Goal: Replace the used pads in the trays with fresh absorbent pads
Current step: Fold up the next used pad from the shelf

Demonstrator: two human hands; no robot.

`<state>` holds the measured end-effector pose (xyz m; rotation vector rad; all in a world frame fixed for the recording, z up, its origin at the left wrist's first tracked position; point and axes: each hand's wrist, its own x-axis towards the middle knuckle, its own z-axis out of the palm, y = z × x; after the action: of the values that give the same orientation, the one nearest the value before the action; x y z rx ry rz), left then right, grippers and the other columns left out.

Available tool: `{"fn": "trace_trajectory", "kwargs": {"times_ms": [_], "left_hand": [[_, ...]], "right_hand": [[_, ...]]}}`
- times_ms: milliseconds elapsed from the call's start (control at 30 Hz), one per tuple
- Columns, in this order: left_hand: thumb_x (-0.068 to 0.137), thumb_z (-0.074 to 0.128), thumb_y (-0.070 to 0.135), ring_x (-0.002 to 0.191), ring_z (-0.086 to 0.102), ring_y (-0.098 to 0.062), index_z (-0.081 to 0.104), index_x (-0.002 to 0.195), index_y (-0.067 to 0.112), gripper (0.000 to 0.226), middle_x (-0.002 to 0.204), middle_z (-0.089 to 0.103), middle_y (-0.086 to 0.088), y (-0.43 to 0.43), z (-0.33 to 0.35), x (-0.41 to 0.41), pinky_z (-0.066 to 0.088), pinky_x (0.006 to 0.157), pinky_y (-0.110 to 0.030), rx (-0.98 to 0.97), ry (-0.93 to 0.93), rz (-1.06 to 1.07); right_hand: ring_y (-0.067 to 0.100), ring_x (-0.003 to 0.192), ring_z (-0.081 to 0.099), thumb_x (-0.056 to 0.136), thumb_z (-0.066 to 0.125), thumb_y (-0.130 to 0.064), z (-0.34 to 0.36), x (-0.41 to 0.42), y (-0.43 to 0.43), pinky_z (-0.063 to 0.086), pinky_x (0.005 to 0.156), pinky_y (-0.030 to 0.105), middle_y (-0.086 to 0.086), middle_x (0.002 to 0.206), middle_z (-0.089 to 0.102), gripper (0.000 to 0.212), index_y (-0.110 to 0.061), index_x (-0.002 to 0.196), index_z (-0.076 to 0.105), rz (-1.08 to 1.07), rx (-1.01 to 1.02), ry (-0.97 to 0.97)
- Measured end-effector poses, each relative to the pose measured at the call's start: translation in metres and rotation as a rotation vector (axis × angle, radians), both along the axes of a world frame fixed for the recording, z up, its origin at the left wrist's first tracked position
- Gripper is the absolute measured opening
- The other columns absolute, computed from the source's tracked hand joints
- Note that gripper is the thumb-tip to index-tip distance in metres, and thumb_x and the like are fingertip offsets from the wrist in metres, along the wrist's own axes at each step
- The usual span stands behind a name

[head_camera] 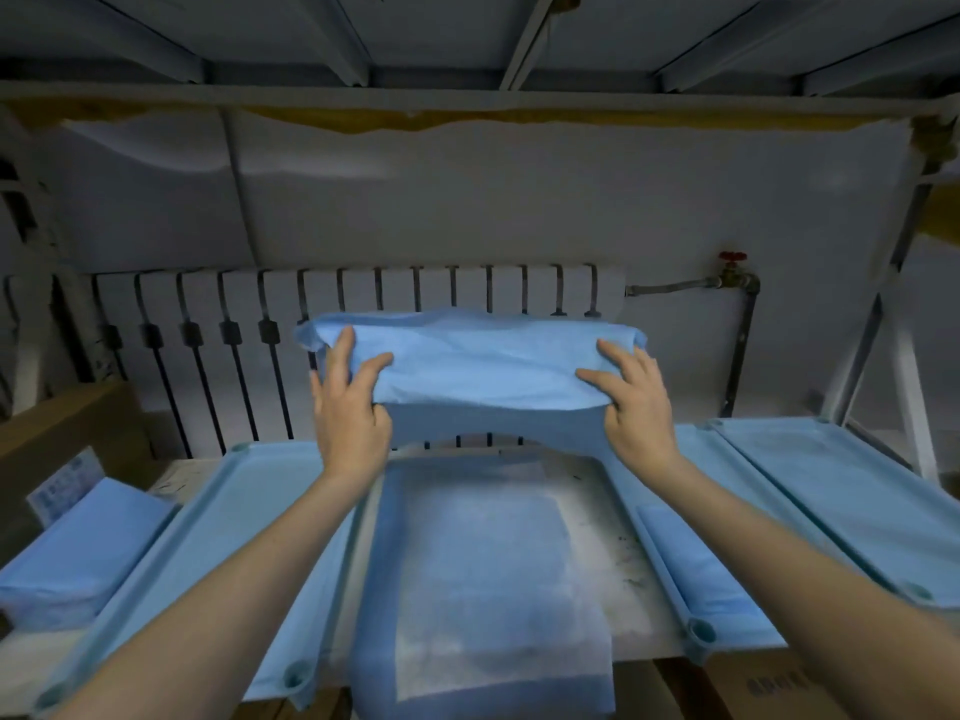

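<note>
Both left hand (pixel 349 407) and right hand (pixel 638 407) grip the blue pad (pixel 467 358) stretched between them

The raised pad (pixel 467 361) is plain light blue, duller grey-blue underneath, while the flat pad (pixel 467 563) on the bench (pixel 608 522) has a white, faintly quilted middle inside a blue border. The left tray (pixel 234 522) and right tray (pixel 841 501) are pale turquoise with darker teal corner sockets, the pack of pads (pixel 88 548) is the same soft blue, and the bench is white, speckled with dark marks. Behind, the radiator (pixel 395 285) is white with black gaps, the pipe (pixel 670 289) grey, its valve handle (pixel 732 256) red, and the cardboard box (pixel 67 428) brown.
</note>
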<state>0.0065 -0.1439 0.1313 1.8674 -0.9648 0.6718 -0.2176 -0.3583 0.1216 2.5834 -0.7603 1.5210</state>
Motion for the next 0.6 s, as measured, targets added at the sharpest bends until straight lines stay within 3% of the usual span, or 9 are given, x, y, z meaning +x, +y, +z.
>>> {"fn": "trace_trajectory", "kwargs": {"times_ms": [100,200,267,333,400,433,500,533,600], "left_hand": [[0.073,0.053,-0.017,0.142,0.025,-0.033,0.063,0.121,0.011,0.057,0.151,0.032,-0.012,0.021,-0.045,-0.004,0.012,0.117,-0.050,0.154,-0.028,0.080],[0.063,0.062,-0.020,0.135,0.035,-0.043,0.068,0.113,0.002,0.055,0.142,0.044,-0.021,0.046,-0.094,-0.005,0.038,0.104,-0.057,0.316,-0.065,0.125],[0.060,0.065,-0.019,0.133,0.038,-0.044,0.069,0.107,0.000,0.050,0.139,0.047,-0.024,0.062,-0.120,-0.002,0.046,0.096,-0.055,0.476,-0.089,0.156],[0.079,0.056,-0.007,0.141,0.029,-0.035,0.065,0.116,0.003,0.039,0.146,0.040,-0.019,0.075,-0.138,0.000,0.034,0.110,-0.042,0.705,0.001,0.175],[0.095,0.036,0.007,0.140,0.030,-0.027,0.054,0.127,0.006,0.036,0.145,0.041,-0.015,0.084,-0.148,-0.004,0.010,0.119,-0.027,0.877,0.204,0.178],[0.097,0.032,0.010,0.137,0.034,-0.026,0.051,0.128,0.007,0.037,0.141,0.044,-0.013,0.088,-0.149,-0.006,0.015,0.118,-0.025,0.961,0.244,0.208],[0.095,0.036,0.012,0.135,0.036,-0.026,0.052,0.125,0.009,0.035,0.137,0.044,-0.012,0.091,-0.146,-0.011,0.033,0.109,-0.028,1.108,0.241,0.231],[0.093,0.038,0.012,0.135,0.035,-0.026,0.050,0.127,0.010,0.036,0.138,0.042,-0.012,0.092,-0.144,-0.011,0.034,0.108,-0.031,1.169,0.243,0.228],[0.092,0.041,0.015,0.134,0.036,-0.026,0.045,0.133,0.013,0.041,0.141,0.038,-0.008,0.089,-0.134,-0.013,0.033,0.108,-0.034,1.253,0.285,0.237]], "right_hand": [[0.043,0.114,0.051,0.073,0.035,0.004,-0.041,-0.012,0.012,0.038,0.101,0.048,0.012,0.125,0.061,0.052,-0.015,0.101,0.075,-0.001,-0.002,0.148],[0.036,0.093,0.065,0.068,0.031,-0.009,-0.085,-0.021,0.031,0.055,0.080,0.041,0.005,0.109,0.070,0.053,-0.021,0.092,0.076,0.028,-0.005,0.393],[0.031,0.083,0.070,0.060,0.038,-0.010,-0.108,-0.025,0.045,0.058,0.069,0.037,-0.002,0.094,0.073,0.048,-0.027,0.082,0.077,0.017,0.036,0.610],[0.036,0.094,0.068,0.057,0.048,-0.006,-0.122,-0.027,0.063,0.055,0.075,0.047,-0.004,0.092,0.074,0.045,-0.031,0.081,0.076,-0.026,0.100,0.786],[0.033,0.127,0.048,0.076,0.045,-0.001,-0.135,-0.026,0.073,0.035,0.102,0.052,-0.001,0.121,0.065,0.053,-0.032,0.111,0.069,-0.029,0.192,0.910],[0.025,0.134,0.040,0.085,0.039,-0.003,-0.139,-0.028,0.077,0.028,0.109,0.043,0.000,0.133,0.057,0.053,-0.031,0.125,0.060,0.017,0.308,1.017],[0.022,0.128,0.044,0.090,0.036,-0.007,-0.142,-0.028,0.080,0.035,0.103,0.033,0.001,0.137,0.053,0.050,-0.028,0.130,0.057,0.096,0.476,1.148],[0.023,0.121,0.049,0.090,0.037,-0.010,-0.140,-0.027,0.083,0.041,0.097,0.032,0.003,0.131,0.057,0.045,-0.025,0.124,0.061,0.121,0.518,1.148],[0.026,0.096,0.057,0.088,0.040,-0.020,-0.135,-0.024,0.085,0.045,0.074,0.029,0.006,0.104,0.065,0.028,-0.017,0.091,0.068,0.114,0.558,1.121]]}}
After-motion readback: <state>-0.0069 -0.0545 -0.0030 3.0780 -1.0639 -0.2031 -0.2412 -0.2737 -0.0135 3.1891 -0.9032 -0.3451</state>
